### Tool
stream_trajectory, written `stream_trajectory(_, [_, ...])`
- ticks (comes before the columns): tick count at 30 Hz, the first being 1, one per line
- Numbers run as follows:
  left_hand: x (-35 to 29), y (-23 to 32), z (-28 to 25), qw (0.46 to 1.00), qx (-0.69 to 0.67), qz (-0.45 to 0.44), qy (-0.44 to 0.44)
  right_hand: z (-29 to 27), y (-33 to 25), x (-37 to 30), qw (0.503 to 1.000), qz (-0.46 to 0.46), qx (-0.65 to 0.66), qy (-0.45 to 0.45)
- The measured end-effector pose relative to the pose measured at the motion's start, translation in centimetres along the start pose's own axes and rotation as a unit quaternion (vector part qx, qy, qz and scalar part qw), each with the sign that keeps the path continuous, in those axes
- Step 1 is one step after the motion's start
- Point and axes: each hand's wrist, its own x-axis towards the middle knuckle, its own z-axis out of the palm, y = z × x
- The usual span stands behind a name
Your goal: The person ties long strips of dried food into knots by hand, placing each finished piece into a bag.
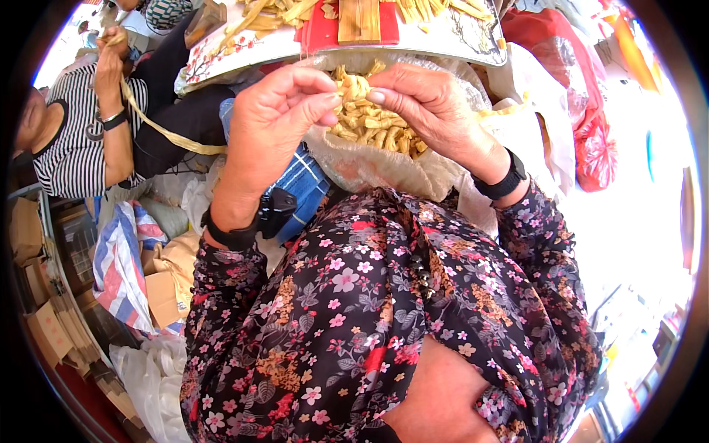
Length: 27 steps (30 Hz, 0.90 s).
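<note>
Surroundings: cardboard boxes point(44, 325) and a striped sack point(118, 258) are lying far below and left of the fingers.
Left hand point(269, 122): fingers are pinching a small folded leaf piece point(353, 85) from its left side.
Right hand point(428, 107): fingers are gripping the same piece from the right, thumbs nearly meeting.
Bag point(384, 166): a clear plastic bag is sitting just beneath the fingertips, holding a pile of folded pieces point(377, 129).
Tray point(221, 52): it is sitting above the fingers, carrying leaf strips.
Neighbour: another person's hand point(111, 63) is pulling a long strip point(159, 129), well left of the fingers.
</note>
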Motion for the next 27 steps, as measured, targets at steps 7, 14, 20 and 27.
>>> stream_trajectory(7, [0.0,-1.3,1.1,0.954,0.231,0.124,0.142,0.1,-0.7,0.0,0.996,0.011,-0.073,0.042])
stream_trajectory(14, [-0.1,-2.2,1.2,0.914,0.308,0.219,0.148,0.7,1.2,0.6,0.998,-0.018,-0.028,0.057])
stream_trajectory(20, [0.1,-4.1,-0.2,0.982,-0.081,0.062,0.157,-0.1,2.4,-0.7,0.999,0.007,-0.044,-0.009])
stream_trajectory(27, [0.8,-3.9,-0.8,0.985,-0.124,-0.04,0.114,-0.5,1.2,-0.6,0.98,0.163,0.108,-0.033])
